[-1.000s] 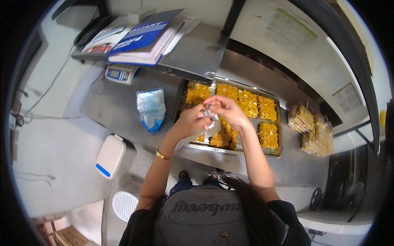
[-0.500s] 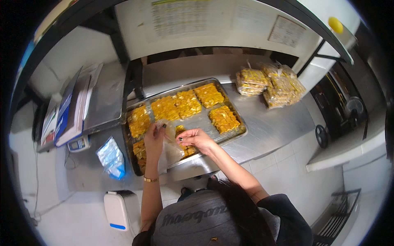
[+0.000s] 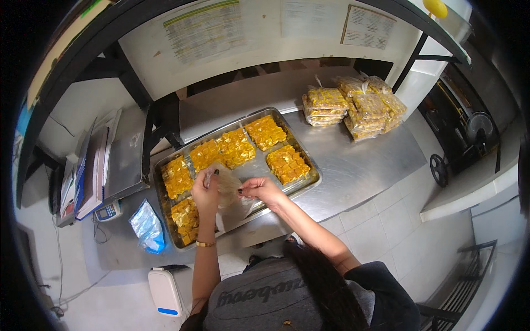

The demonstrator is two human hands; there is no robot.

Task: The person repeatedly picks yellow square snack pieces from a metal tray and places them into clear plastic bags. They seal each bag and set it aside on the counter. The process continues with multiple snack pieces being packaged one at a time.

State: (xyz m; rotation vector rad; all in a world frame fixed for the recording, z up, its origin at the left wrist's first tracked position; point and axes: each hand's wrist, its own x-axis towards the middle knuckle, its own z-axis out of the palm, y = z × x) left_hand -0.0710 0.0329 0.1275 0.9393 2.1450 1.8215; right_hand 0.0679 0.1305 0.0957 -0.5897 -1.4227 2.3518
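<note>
A clear plastic bag (image 3: 228, 190) hangs between my hands over the near side of a metal baking tray (image 3: 256, 166). My left hand (image 3: 205, 194) is closed on the bag's left side. Thumb and fingers of my right hand (image 3: 263, 191) pinch its right edge. Several slabs of small orange-yellow glossy squares lie on the tray, among them a slab (image 3: 177, 177) left of the bag, one (image 3: 236, 148) beyond it and one (image 3: 287, 164) at the right. Part of the tray behind the bag and hands is hidden.
Filled clear bags (image 3: 371, 110) are stacked at the back right of the steel table (image 3: 375, 171). A blue-and-clear plastic packet (image 3: 147, 227) lies left of the tray, near a keypad device (image 3: 108, 211) and upright folders (image 3: 94, 174). A white lidded bin (image 3: 165, 292) stands below.
The bag looks wider between my hands, and both hands keep hold of it. My view has shifted slightly, so the tray and stacked bags appear further left.
</note>
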